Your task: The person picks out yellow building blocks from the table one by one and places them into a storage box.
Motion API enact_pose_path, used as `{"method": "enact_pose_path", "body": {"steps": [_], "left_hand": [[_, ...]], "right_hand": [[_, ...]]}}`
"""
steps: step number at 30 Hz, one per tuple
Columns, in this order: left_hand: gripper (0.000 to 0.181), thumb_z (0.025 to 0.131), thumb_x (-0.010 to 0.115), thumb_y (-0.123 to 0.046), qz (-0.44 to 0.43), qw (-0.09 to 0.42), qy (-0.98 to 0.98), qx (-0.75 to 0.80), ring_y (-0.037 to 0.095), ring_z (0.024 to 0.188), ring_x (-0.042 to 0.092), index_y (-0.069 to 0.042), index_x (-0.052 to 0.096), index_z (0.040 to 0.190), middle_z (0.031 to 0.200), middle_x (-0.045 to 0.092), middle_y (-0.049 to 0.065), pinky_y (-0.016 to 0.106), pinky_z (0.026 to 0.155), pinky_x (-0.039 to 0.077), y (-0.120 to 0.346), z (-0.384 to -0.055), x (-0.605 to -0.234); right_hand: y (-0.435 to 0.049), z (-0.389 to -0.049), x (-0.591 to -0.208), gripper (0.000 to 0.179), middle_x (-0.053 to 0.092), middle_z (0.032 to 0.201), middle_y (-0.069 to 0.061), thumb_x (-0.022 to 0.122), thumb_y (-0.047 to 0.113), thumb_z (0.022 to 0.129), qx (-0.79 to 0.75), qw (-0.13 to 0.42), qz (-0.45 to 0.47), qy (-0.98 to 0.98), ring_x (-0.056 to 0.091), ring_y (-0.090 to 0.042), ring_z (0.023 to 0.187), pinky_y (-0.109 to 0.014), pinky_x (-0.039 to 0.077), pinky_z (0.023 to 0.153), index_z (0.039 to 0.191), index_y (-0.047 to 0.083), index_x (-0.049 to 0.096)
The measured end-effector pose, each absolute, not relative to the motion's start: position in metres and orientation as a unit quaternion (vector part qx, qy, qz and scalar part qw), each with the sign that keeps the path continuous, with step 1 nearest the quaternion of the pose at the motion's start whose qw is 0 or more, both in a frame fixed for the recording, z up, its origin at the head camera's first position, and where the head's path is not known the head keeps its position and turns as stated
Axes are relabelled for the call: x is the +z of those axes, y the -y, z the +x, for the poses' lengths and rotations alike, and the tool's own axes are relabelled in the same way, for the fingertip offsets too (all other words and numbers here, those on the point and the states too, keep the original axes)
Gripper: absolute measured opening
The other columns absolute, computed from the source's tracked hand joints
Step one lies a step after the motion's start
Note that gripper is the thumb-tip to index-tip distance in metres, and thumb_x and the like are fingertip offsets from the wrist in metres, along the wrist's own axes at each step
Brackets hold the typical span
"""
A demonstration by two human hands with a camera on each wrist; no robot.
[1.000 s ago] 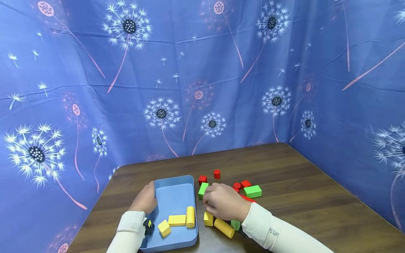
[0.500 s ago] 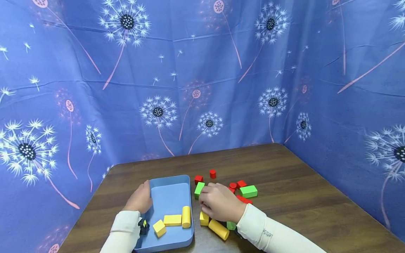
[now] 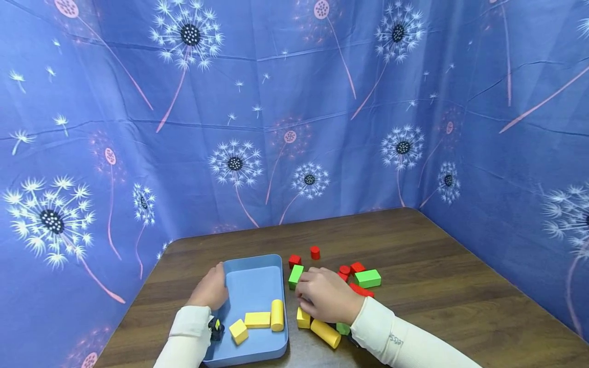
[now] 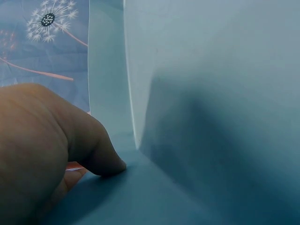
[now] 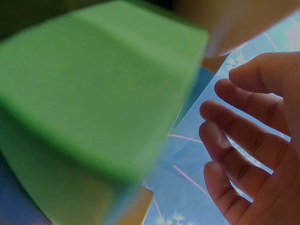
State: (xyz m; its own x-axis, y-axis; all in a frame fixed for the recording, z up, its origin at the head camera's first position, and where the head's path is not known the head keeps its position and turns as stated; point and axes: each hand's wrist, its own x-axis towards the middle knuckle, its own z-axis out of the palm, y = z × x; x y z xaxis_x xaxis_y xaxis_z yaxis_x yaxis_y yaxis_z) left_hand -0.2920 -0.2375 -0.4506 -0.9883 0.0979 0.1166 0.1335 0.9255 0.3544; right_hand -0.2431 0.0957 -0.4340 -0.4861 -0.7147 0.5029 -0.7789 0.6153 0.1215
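Observation:
My left hand (image 3: 210,289) grips the left wall of a blue tray (image 3: 250,263); the left wrist view has the thumb (image 4: 101,150) on the inner side of that wall. Inside the tray lie a yellow cube (image 3: 239,331), a yellow rectangular block (image 3: 257,320) and a yellow cylinder (image 3: 277,315). Over the loose blocks hovers my right hand (image 3: 329,295), its fingers (image 5: 243,136) relaxed and holding nothing. Below it are another yellow block (image 3: 303,318) and a second yellow cylinder (image 3: 325,334). A green block (image 5: 103,89) looms blurred near the right wrist camera.
Right of the tray stand a green block (image 3: 296,276), a red cube (image 3: 295,261) and a red cylinder (image 3: 315,252). Farther right lie a green rectangular block (image 3: 367,278) and several red pieces, one a curved red block (image 3: 361,290). Blue dandelion-patterned cloth (image 3: 276,102) surrounds the wooden table (image 3: 437,286).
The head view swung slightly and came back. Both hands, the tray and the blocks keep nearly the same places.

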Motion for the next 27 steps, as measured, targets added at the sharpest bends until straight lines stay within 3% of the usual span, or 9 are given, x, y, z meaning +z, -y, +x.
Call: {"method": "enact_pose_path", "body": {"steps": [10, 27], "left_hand": [[0.067, 0.095, 0.056, 0.001, -0.050, 0.051, 0.981, -0.182, 0.053, 0.137, 0.049, 0.018, 0.028, 0.153, 0.149, 0.046, 0.038, 0.065, 0.111, 0.045, 0.2356, -0.2898, -0.4505], [0.067, 0.094, 0.056, 0.000, -0.055, 0.053, 0.981, -0.181, 0.053, 0.137, 0.048, 0.019, 0.028, 0.152, 0.148, 0.045, 0.040, 0.065, 0.113, 0.044, 0.2348, -0.2912, -0.4514]], "right_hand": [[-0.0973, -0.2451, -0.4354, 0.010, 0.066, 0.082, 0.016, 0.073, 0.019, 0.089, 0.071, 0.251, 0.435, 0.862, 0.053, -0.004, 0.073, -0.019, 0.048, 0.064, 0.081, 0.026, 0.073], [-0.1013, -0.2453, -0.4368, 0.014, 0.063, 0.079, 0.017, 0.073, 0.015, 0.087, 0.092, 0.242, 0.442, 0.859, 0.050, -0.002, 0.072, -0.018, 0.047, 0.064, 0.079, 0.026, 0.072]]}}
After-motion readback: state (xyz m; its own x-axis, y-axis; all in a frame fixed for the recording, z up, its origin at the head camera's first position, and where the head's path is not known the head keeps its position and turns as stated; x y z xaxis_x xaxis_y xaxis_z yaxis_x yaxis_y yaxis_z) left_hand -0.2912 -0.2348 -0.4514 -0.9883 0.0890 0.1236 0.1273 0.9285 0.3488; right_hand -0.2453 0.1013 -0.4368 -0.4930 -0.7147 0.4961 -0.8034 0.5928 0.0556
